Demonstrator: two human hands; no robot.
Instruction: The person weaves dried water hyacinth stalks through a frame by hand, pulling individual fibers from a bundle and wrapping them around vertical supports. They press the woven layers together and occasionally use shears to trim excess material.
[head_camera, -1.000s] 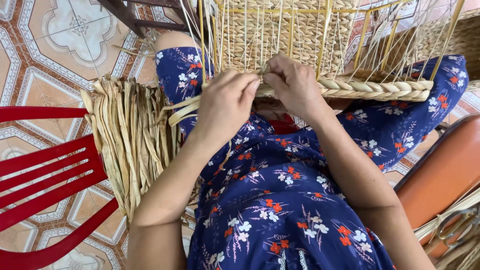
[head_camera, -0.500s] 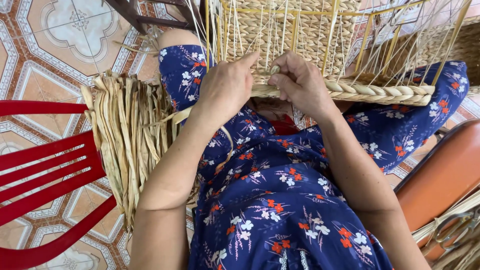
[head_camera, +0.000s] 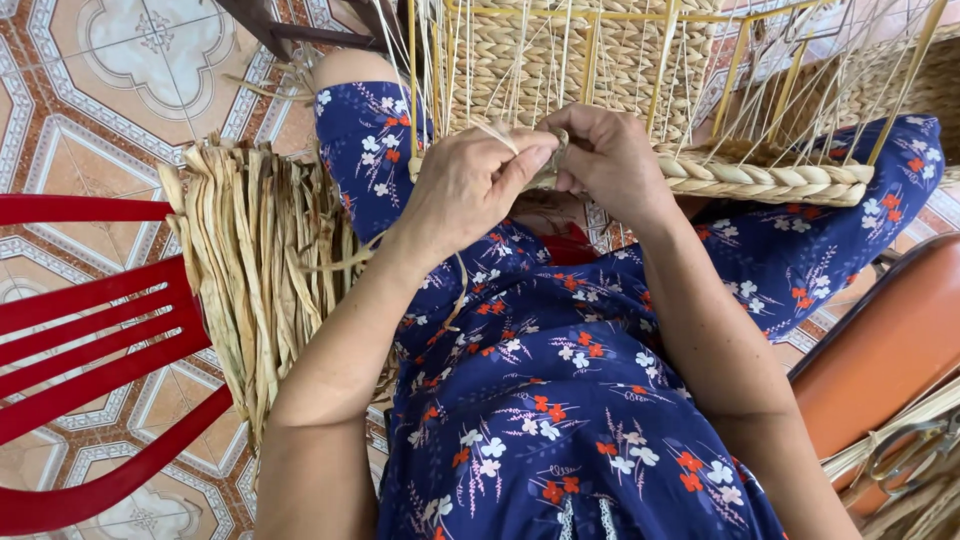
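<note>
Head view, obs 1:
— Hands?
— Left hand (head_camera: 470, 185) and right hand (head_camera: 610, 155) both pinch one dried strand (head_camera: 520, 140) at the braided rim (head_camera: 760, 180), keeping tension
— Basket frame (head_camera: 640, 70)?
— Resting on lap, close; spare reed bundle (head_camera: 255, 270) beside left knee

My left hand (head_camera: 470, 185) now sits lower and closer in than a second ago, thumb and fingers pinched on a pale straw strand (head_camera: 500, 135) at the basket's braided rim (head_camera: 760, 180), where earlier it reached up onto the woven wall. My right hand (head_camera: 610, 160) now curls tight beside it, knuckles meeting. The basket (head_camera: 600, 60) itself now rides slightly nearer my lap.
</note>
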